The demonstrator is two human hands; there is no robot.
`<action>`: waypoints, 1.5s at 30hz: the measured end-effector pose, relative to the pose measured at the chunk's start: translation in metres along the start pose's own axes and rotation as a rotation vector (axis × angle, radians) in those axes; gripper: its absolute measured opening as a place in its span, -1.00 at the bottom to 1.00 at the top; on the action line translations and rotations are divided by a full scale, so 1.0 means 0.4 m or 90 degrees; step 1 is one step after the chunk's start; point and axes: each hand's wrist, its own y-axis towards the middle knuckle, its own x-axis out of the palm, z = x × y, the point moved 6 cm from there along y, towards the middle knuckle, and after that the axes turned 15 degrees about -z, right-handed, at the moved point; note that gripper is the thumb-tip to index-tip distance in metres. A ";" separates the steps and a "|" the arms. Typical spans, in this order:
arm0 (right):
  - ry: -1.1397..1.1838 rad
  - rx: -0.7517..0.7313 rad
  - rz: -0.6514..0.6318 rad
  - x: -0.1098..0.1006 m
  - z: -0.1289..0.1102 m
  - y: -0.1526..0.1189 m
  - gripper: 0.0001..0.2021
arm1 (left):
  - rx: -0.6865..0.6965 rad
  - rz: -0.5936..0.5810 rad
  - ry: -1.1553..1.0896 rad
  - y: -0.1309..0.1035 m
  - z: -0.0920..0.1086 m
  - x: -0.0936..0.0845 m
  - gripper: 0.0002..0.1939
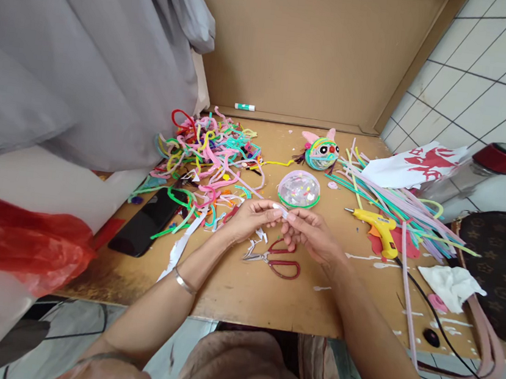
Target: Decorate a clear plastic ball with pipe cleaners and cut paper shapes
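Over the middle of the table, my left hand point(255, 219) and my right hand point(313, 232) meet fingertip to fingertip. Both pinch a small pale strip point(283, 212), whose material I cannot make out. Just beyond them sits a clear round container point(299, 190) edged with lilac and green pipe cleaner, colourful bits showing in it. Red-handled scissors point(278, 263) lie below my hands, beside white paper scraps point(257, 239). Farther back stands a ball-shaped figure point(322, 153) wrapped in coloured pipe cleaners, with pink ears and round eyes.
Left of my hands are tangled pipe cleaners point(221, 149) and a black phone point(150, 221). On the right lie a yellow glue gun point(380, 228) with a black cord, straight pipe cleaners point(398, 210) and a brown bag point(496, 268). A glue stick point(244, 107) rests at the back.
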 end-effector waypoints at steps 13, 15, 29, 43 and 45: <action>0.026 0.018 0.046 -0.015 -0.004 -0.004 -0.59 | -0.014 -0.016 0.004 -0.001 0.009 0.019 -0.66; 0.015 0.021 0.048 -0.014 -0.007 -0.005 -0.59 | -0.017 -0.018 -0.009 -0.001 0.007 0.020 -0.67; -0.413 -0.150 0.242 -0.002 -0.046 -0.031 -0.78 | -0.049 -0.003 0.007 0.002 -0.005 0.022 -0.56; -0.244 -0.144 0.190 0.000 -0.051 -0.022 -0.65 | -0.006 0.061 0.024 0.000 -0.004 0.017 -0.54; -0.239 -0.145 0.198 -0.003 -0.050 -0.021 -0.66 | -0.007 0.055 0.030 0.001 -0.006 0.020 -0.54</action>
